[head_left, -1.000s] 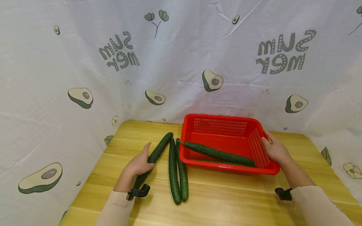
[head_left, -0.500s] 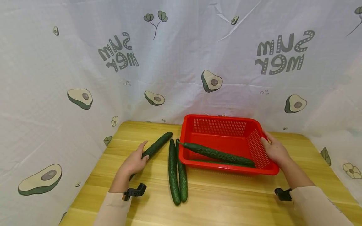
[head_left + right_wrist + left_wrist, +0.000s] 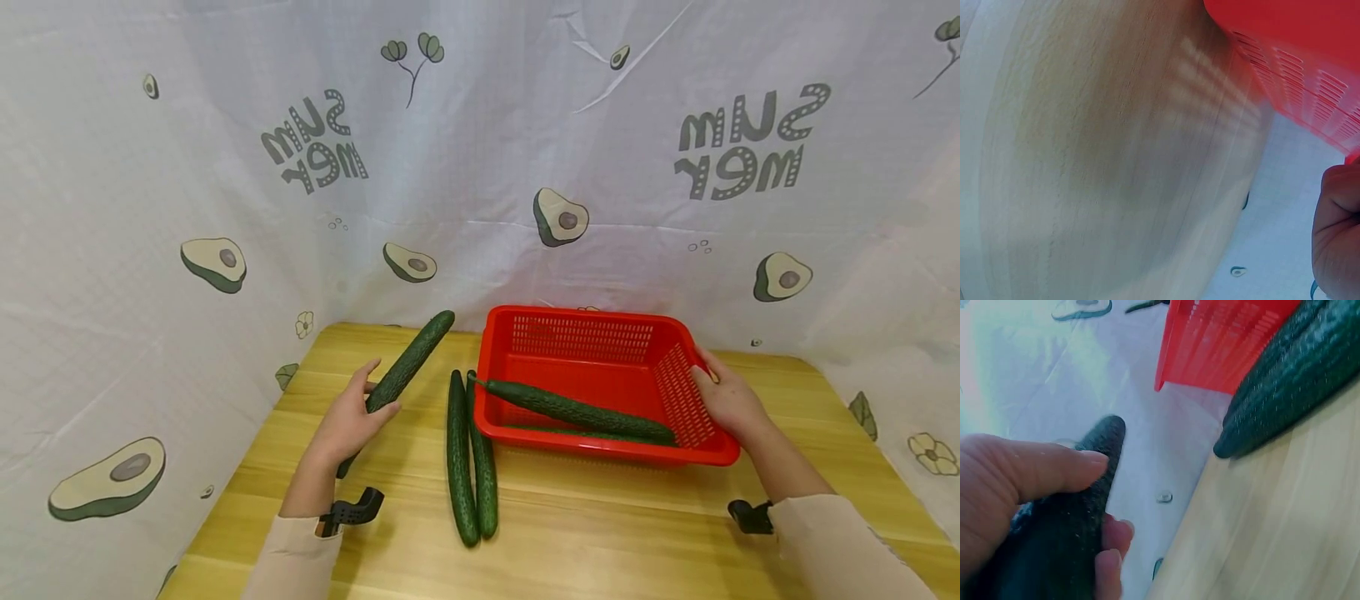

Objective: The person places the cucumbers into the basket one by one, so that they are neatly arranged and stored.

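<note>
My left hand [image 3: 351,423] grips a dark green cucumber [image 3: 408,364] around its lower half, its far end tilted up above the table. In the left wrist view, thumb and fingers wrap the held cucumber [image 3: 1054,544]. Two more cucumbers [image 3: 461,467] lie side by side on the table, left of a red plastic basket [image 3: 600,446]. Inside the basket one cucumber [image 3: 573,407] leans with its stem over the left rim, and another shows partly beneath it. My right hand [image 3: 731,400] holds the basket's right rim; the right wrist view shows only part of that hand [image 3: 1338,234].
The wooden table [image 3: 600,533] ends at a white curtain [image 3: 465,167] printed with avocados, which hangs behind and at both sides. Black camera mounts [image 3: 352,510] sit on the wrists.
My left hand has lifted its cucumber off the table, raising the far end and drawing back slightly left. The right hand and the basket stay in place.
</note>
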